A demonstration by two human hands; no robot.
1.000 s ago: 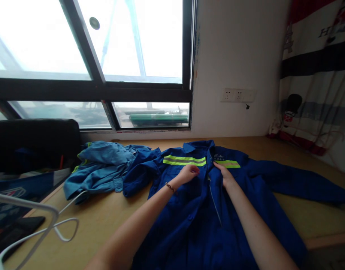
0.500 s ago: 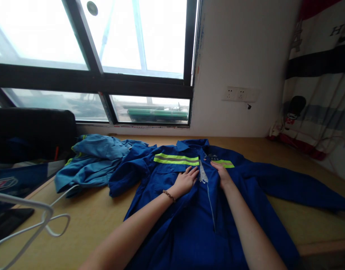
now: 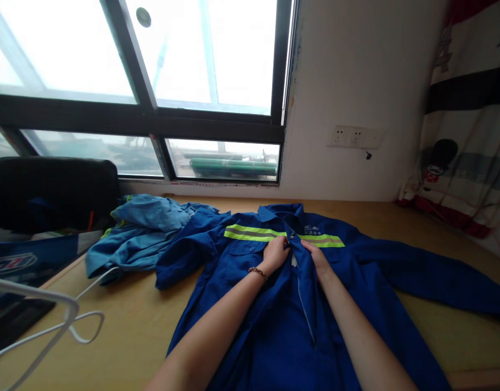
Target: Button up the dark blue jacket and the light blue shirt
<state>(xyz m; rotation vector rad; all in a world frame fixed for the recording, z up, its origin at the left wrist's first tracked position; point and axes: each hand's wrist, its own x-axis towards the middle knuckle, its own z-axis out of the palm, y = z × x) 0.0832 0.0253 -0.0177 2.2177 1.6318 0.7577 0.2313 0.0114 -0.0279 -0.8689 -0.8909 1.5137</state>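
A dark blue work jacket (image 3: 250, 282) lies spread front up, with a yellow-green and grey reflective stripe (image 3: 250, 233) across the chest. Its front is partly open, showing a zipper (image 3: 304, 309) running down the right-hand panel. My left hand (image 3: 275, 254), a beaded bracelet at its wrist, is closed on the left-hand front edge, just below the stripe. Opposite it, my right hand (image 3: 318, 259) grips the right-hand front edge, thumb on top. The fingers underneath are hidden by cloth. White lettering shows on the chest beyond my right hand.
A crumpled light blue garment (image 3: 152, 222) lies left of the jacket on the wooden table (image 3: 127, 336). White hangers (image 3: 70, 309) stick in at lower left. Behind stand a black chair back (image 3: 54, 187) and a window; a curtain (image 3: 457, 163) hangs at right.
My left hand has gone from lying flat with fingers spread to closing on the front edge. The two front edges are closer together at the chest. The view has shifted slightly.
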